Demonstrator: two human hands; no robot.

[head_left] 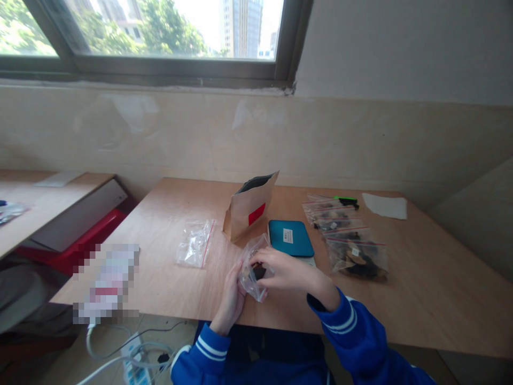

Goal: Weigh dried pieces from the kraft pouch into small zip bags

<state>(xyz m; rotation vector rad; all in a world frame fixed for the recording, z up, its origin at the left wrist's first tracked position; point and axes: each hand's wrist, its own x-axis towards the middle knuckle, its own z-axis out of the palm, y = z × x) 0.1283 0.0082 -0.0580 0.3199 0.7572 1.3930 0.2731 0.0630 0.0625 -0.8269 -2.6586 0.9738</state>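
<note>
Clear zip bag (251, 283) of dark pieces (259, 271) sits pinched between the fingers (269, 258) of left hand (229, 302) and right hand (290, 270).

Free surface (160, 214) lies left of the kraft pouch (248, 208), up to a zip bag (195, 244). A teal scale (290, 238) blocks its right.

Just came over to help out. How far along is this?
Done, it seems: filled zip bags lie overlapped at right. In hand: a bag of dark pieces, held by the left hand and right hand. Remaining, perhaps: an emptier clear bag and the kraft pouch.
</note>
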